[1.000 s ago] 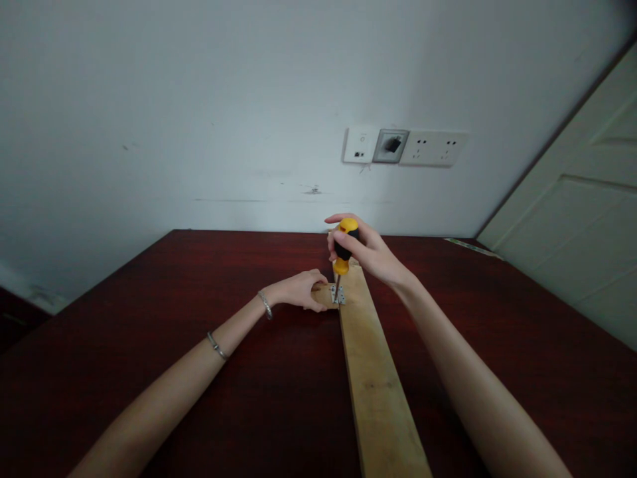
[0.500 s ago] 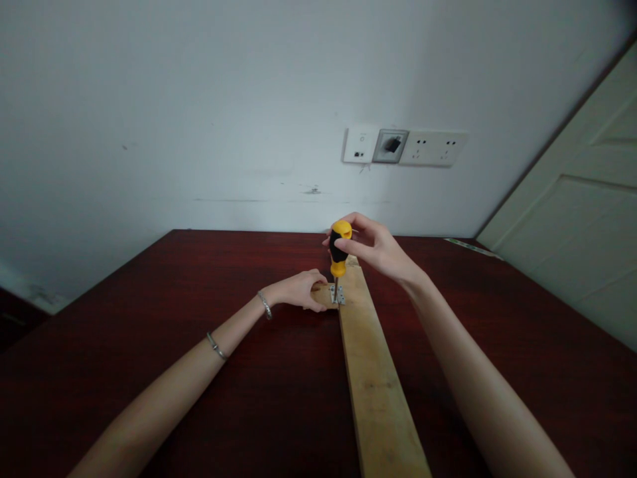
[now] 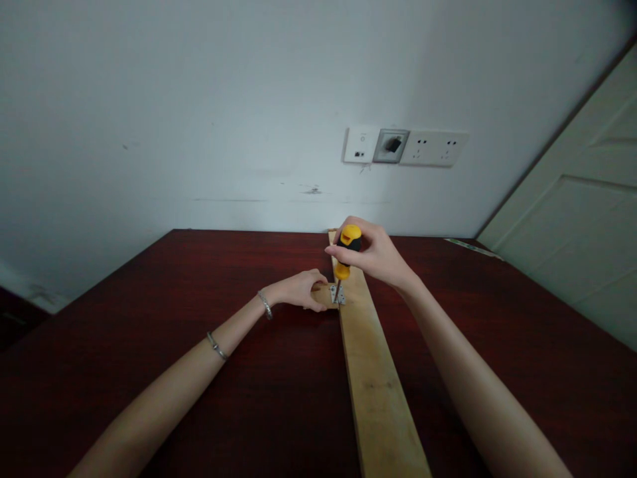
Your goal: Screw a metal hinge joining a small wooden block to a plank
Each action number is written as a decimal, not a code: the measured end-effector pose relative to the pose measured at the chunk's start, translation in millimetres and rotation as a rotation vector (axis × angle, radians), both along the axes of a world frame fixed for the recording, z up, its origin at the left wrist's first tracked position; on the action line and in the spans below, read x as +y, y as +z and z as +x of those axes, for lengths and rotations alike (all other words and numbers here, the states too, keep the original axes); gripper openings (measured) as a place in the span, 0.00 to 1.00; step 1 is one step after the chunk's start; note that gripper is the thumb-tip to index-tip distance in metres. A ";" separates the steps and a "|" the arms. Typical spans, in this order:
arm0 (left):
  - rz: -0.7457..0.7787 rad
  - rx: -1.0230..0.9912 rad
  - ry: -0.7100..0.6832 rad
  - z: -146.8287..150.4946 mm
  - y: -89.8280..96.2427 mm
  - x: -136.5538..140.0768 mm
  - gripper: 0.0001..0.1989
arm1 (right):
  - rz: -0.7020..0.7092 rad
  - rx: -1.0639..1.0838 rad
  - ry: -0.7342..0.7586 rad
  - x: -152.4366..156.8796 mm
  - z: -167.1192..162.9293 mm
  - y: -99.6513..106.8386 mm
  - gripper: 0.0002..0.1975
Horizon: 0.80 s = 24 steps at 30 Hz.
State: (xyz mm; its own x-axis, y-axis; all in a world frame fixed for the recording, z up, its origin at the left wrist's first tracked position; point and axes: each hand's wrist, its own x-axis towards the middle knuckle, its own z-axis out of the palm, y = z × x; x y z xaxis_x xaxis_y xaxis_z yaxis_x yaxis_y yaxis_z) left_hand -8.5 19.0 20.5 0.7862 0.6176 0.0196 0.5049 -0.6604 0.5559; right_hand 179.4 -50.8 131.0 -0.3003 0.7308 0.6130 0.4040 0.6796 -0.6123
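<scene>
- Right hand (image 3: 375, 252) is gripping the screwdriver (image 3: 350, 243) by its handle; left hand (image 3: 298, 290) is pinching the small wood block (image 3: 322, 298).
- Screwdriver is leaning slightly, tip down at the hinge (image 3: 342, 296), which is spanning small wood block and plank (image 3: 373, 358) on the desk (image 3: 239, 265).
- Looking light, stiff; shaft probably slick, so handle's the hold.

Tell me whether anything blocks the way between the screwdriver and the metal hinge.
Nothing visible does. From the right hand, the screwdriver reaches down to the metal hinge unobstructed. The left hand holds the short wooden piece under the hinge's left side, clear of that path.
</scene>
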 end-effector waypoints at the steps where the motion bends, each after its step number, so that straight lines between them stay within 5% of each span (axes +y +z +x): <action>1: -0.005 0.000 0.002 -0.2 -0.1 0.2 0.29 | 0.002 -0.005 -0.006 -0.4 -0.5 0.2 0.14; 18: -0.008 -0.001 -0.003 -1.0 -2.3 1.7 0.27 | -0.202 0.189 0.179 1.3 -3.2 -6.1 0.12; 24: -0.016 -0.010 0.001 -0.8 -2.4 1.5 0.27 | -0.079 0.147 0.062 1.8 -8.1 -9.4 0.11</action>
